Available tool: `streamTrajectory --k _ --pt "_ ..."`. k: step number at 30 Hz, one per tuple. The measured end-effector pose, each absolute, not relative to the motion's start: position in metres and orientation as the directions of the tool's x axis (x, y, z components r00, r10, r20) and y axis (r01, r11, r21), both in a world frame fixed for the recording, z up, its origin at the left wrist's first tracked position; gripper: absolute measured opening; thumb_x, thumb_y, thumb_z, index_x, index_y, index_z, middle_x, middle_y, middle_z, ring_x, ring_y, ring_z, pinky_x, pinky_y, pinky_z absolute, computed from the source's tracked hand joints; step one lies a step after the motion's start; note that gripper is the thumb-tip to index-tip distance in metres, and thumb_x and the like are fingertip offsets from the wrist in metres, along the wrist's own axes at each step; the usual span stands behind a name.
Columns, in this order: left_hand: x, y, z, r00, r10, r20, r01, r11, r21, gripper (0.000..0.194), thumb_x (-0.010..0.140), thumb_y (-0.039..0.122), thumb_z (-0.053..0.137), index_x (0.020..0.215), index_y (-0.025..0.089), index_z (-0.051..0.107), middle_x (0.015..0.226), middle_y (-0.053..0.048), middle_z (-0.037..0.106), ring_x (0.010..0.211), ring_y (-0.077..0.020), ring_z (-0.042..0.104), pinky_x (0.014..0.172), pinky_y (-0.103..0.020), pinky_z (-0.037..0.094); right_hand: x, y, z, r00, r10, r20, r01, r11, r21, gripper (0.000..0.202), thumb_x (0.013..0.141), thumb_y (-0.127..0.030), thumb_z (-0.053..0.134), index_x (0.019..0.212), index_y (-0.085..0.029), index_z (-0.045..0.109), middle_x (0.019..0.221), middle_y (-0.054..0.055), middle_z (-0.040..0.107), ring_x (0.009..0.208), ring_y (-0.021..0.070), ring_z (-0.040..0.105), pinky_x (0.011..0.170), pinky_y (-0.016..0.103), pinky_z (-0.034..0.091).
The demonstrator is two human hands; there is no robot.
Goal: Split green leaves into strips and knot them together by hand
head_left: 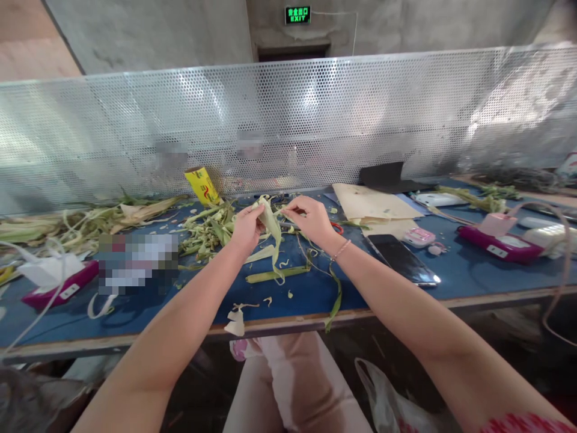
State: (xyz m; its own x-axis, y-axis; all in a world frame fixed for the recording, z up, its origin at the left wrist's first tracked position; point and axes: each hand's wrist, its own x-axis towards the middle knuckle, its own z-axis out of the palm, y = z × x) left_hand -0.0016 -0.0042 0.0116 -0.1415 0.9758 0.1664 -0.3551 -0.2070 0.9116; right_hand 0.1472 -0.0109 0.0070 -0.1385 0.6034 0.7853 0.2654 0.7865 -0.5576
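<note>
My left hand (pixel 247 227) is closed on a pale green corn husk (pixel 272 227), which hangs down in a curling strip above the table. Close beside it, my right hand (pixel 313 218) pinches a thin pale strip at the husk's edge; the fingertips hide most of that strip. Left of my hands lies a heap of green husk scraps (pixel 198 240). Below them a flat green husk strip (pixel 273 275) rests on the blue table, with small torn bits around it. A red-orange loop (pixel 337 228), perhaps a scissors handle, shows behind my right wrist.
A perforated metal screen (pixel 288 114) stands along the table's back, with a yellow box (pixel 202 185) before it. Brown paper (pixel 374 203), a phone (pixel 399 258) and a pink earphone case (pixel 419 237) lie right. Purple power strips (pixel 496 245) with cables sit at both sides.
</note>
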Motion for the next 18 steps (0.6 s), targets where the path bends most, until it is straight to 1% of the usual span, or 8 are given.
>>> streamTrajectory --k 2,6,9,11,13,15,18 --pt "-0.007 -0.001 0.013 -0.218 0.965 0.147 -0.374 -0.222 0.901 0.014 0.062 0.020 0.065 0.062 0.014 0.053 0.052 0.003 0.054 0.046 -0.0073 0.051 0.047 -0.021 0.042 0.147 -0.014 0.009 -0.100 0.642 0.760 0.205 0.761 -0.615 0.013 0.074 -0.030 0.057 0.066 -0.020 0.057 0.071 0.002 0.059 0.068 0.0131 0.054 0.065 0.028 0.044" --pt "-0.014 0.002 0.016 -0.369 0.925 0.089 -0.405 -0.247 0.881 0.013 0.070 0.018 0.059 0.061 0.015 0.049 0.047 0.005 0.049 0.040 -0.0044 0.045 0.045 -0.018 0.040 0.150 -0.012 0.013 0.068 0.725 0.686 0.078 0.681 -0.728 0.014 0.073 -0.032 0.057 0.068 -0.019 0.053 0.068 0.000 0.058 0.065 0.0115 0.054 0.065 0.027 0.045" --pt "-0.016 0.001 0.018 -0.407 0.910 0.080 -0.406 -0.259 0.876 0.017 0.073 0.020 0.058 0.060 0.016 0.047 0.044 0.006 0.045 0.037 -0.0028 0.041 0.043 -0.016 0.038 0.154 -0.006 0.014 0.193 0.752 0.630 -0.025 0.646 -0.763 0.016 0.074 -0.035 0.054 0.071 -0.020 0.048 0.068 0.000 0.055 0.066 0.0110 0.054 0.063 0.026 0.045" --pt "-0.016 0.001 0.018 -0.403 0.910 0.093 -0.395 -0.265 0.880 0.020 0.072 0.021 0.060 0.059 0.016 0.046 0.043 0.007 0.045 0.037 -0.0020 0.040 0.043 -0.015 0.037 0.156 -0.001 0.013 0.241 0.753 0.612 -0.059 0.641 -0.765 0.017 0.077 -0.037 0.050 0.073 -0.021 0.046 0.070 0.000 0.053 0.069 0.0111 0.054 0.062 0.025 0.045" --pt "-0.016 0.003 0.016 -0.398 0.911 0.112 -0.370 -0.271 0.889 0.022 0.070 0.022 0.062 0.058 0.016 0.045 0.043 0.007 0.044 0.036 -0.0014 0.039 0.043 -0.014 0.037 0.158 0.002 0.012 0.248 0.757 0.605 -0.081 0.638 -0.766 0.018 0.079 -0.039 0.047 0.076 -0.021 0.046 0.071 0.000 0.052 0.069 0.0107 0.054 0.063 0.025 0.045" --pt "-0.015 0.005 0.013 -0.374 0.915 0.152 -0.313 -0.279 0.908 0.021 0.069 0.023 0.063 0.058 0.015 0.047 0.043 0.007 0.044 0.036 -0.0019 0.039 0.042 -0.015 0.036 0.158 0.003 0.011 0.205 0.780 0.591 -0.112 0.618 -0.778 0.019 0.078 -0.040 0.049 0.077 -0.021 0.047 0.073 0.000 0.053 0.070 0.0103 0.054 0.063 0.024 0.045" --pt "-0.012 0.006 0.008 -0.283 0.924 0.257 -0.139 -0.305 0.942 0.016 0.070 0.023 0.061 0.061 0.014 0.051 0.042 0.007 0.044 0.036 -0.0043 0.040 0.039 -0.017 0.036 0.155 0.003 0.010 0.081 0.832 0.550 -0.099 0.555 -0.826 0.023 0.073 -0.041 0.055 0.082 -0.020 0.052 0.078 0.001 0.054 0.073 0.0105 0.053 0.064 0.024 0.045"
